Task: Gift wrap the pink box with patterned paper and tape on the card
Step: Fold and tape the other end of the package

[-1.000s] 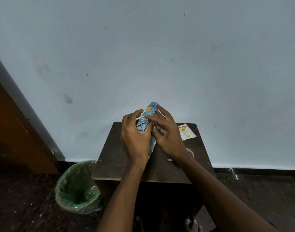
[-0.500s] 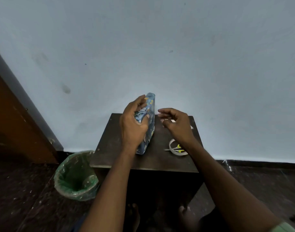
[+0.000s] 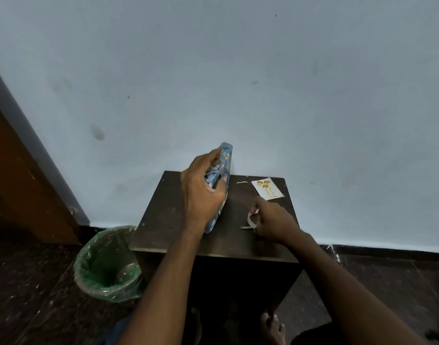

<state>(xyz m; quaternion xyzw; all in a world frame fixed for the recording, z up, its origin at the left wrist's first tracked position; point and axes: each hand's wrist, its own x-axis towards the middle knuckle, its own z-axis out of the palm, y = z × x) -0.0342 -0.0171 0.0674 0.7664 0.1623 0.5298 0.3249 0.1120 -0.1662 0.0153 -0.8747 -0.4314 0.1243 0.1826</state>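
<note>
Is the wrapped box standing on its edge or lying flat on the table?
Standing on edge: the wrapped box rises steeply from the table, held by the left hand.

Small table (image 3: 168, 220) stands against the wall (image 3: 238, 83), person in front of it. Wrapped box (image 3: 219, 180) stands on edge on the table's middle, its top leaning toward the wall. Left hand (image 3: 201, 192) on the box's left side, thumb over its right face. Card (image 3: 267, 189) lies flat at the table's far right corner. Tape roll (image 3: 252, 219) on the table right of the box, nearer than the card; right hand (image 3: 273, 220) on it. Lined bin (image 3: 106, 265) on the floor (image 3: 26, 282) left of the table, touching its near left corner. Door (image 3: 16, 183) far left, by the wall. Foot (image 3: 273, 327) on the floor below the table's near side.
</note>
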